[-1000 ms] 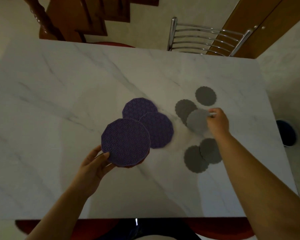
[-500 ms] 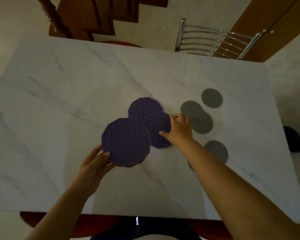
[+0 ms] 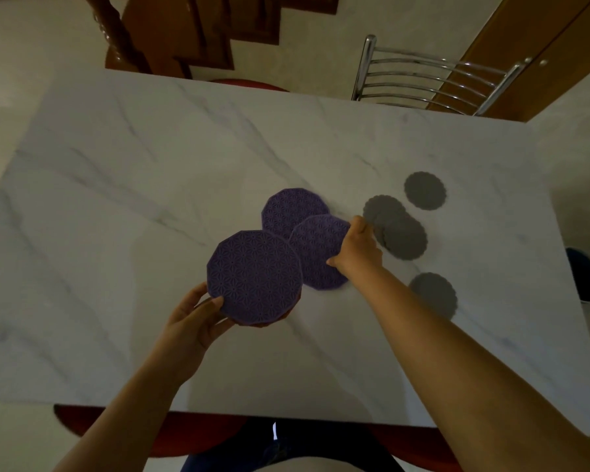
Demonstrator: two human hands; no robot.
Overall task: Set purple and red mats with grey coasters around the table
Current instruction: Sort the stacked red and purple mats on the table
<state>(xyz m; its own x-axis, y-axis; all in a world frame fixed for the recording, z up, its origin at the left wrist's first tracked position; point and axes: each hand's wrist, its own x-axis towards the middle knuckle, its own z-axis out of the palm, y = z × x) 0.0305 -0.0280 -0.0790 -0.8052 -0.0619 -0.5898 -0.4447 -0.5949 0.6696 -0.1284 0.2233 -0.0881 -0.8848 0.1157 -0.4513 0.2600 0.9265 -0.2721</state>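
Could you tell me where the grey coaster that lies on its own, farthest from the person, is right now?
In the head view, the coaster lies flat on the table's right side, just beyond the overlapping pair of coasters, toward the metal chair.

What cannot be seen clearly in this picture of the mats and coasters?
- Head view: what lies under the held mat; it covers the stack, only a reddish edge peeks out below.
- Lowest coaster: right forearm crosses its near side.
- Right hand grip on the middle mat: fingertips hidden.
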